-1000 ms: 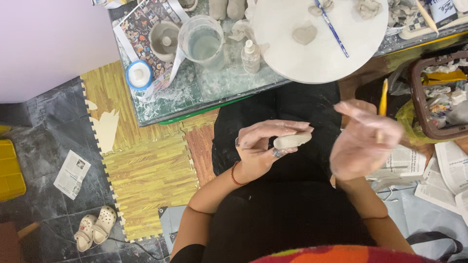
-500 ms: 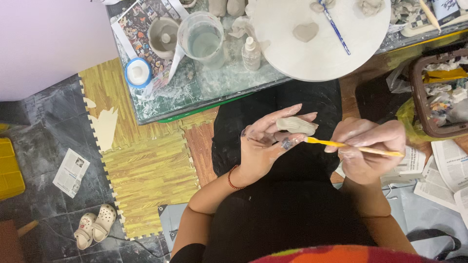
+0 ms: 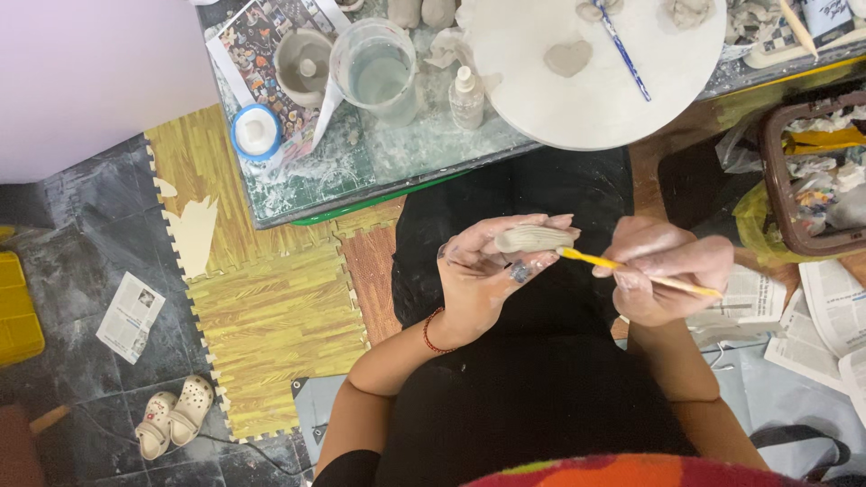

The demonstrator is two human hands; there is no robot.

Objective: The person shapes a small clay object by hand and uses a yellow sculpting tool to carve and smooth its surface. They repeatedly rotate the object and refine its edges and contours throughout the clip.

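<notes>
Two hands work over the lap, below the round white board (image 3: 586, 99). The left hand (image 3: 492, 271) is cupped with its fingers closed around a grey clay piece (image 3: 534, 239). The right hand (image 3: 663, 271) pinches a yellow tool (image 3: 631, 268) whose tip touches the clay piece. Farther, left of the board on the worktop (image 3: 361, 171), stands a water jar (image 3: 377, 72).

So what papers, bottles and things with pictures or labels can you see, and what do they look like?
Small squeeze bottle: on the glass table, pale, white cap.
Picture sheet: under the grey bowl, crowded with colourful pictures, white border.
Folded newspaper: on the dark floor at left, white with a small photo.
Newspaper sheets: on the floor at right, spread out, white-grey.
No screens.
</notes>
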